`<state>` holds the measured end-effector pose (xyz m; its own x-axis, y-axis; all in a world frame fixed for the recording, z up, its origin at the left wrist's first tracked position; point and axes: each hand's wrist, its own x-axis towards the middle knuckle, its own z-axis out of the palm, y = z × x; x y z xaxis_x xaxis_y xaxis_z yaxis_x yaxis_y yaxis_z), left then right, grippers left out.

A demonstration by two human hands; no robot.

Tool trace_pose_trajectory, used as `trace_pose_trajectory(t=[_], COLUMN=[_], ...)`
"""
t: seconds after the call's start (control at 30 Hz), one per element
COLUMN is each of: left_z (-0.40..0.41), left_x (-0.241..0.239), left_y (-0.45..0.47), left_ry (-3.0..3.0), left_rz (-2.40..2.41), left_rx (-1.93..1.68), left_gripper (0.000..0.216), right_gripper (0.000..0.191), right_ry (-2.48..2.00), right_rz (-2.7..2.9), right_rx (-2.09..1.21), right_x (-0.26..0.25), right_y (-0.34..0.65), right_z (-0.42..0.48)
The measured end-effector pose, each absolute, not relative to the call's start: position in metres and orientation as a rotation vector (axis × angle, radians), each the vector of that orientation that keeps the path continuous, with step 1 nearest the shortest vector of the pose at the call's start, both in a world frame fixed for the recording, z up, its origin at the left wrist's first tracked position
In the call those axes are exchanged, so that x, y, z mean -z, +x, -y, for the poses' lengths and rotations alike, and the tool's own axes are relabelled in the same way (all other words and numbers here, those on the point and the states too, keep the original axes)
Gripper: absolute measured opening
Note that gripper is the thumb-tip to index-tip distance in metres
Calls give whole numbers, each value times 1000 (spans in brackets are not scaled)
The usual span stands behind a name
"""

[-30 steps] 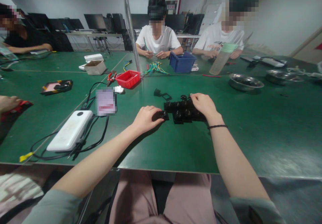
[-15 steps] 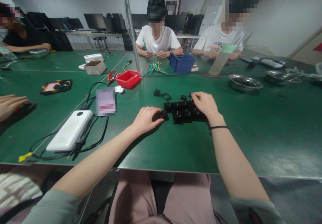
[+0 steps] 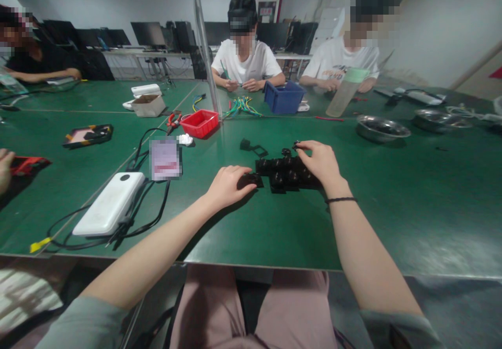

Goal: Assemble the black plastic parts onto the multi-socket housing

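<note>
A cluster of small black plastic parts [image 3: 284, 172] lies on the green table [image 3: 274, 223] in front of me. My left hand [image 3: 226, 186] is curled over one separate black part [image 3: 250, 180] at the cluster's left side, fingers closed on it. My right hand [image 3: 321, 162] rests on the right end of the cluster, its fingertips pinching a small black piece [image 3: 297, 145] at the far edge. A lone black part [image 3: 251, 146] lies just beyond the cluster.
A white power bank [image 3: 110, 204] with black cables lies to the left, a red bin [image 3: 200, 123] and blue bin [image 3: 284, 97] farther back, metal bowls [image 3: 382, 128] at right. Other people sit across the table; another person's hand [image 3: 4, 167] is at the left edge.
My right hand's fingers have shifted slightly toward the cluster's far edge. The other person's hand at the left edge has drawn back, uncovering a red object. My left hand stays put.
</note>
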<state>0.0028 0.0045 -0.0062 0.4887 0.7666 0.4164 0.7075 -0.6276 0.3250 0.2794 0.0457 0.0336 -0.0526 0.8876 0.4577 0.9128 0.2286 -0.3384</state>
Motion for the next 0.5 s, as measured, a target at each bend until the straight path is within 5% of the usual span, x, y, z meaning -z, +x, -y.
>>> trace_pose_trajectory(t=[0.5], left_z=[-5], left_x=[6], left_y=[3], left_ry=[2615], left_rz=[-1284], left_rx=[-851], left_gripper=[32], right_gripper=[27], right_ry=[-1621], right_rz=[1956], right_rx=[46], right_x=[-31], right_y=[278], right_z=[-45])
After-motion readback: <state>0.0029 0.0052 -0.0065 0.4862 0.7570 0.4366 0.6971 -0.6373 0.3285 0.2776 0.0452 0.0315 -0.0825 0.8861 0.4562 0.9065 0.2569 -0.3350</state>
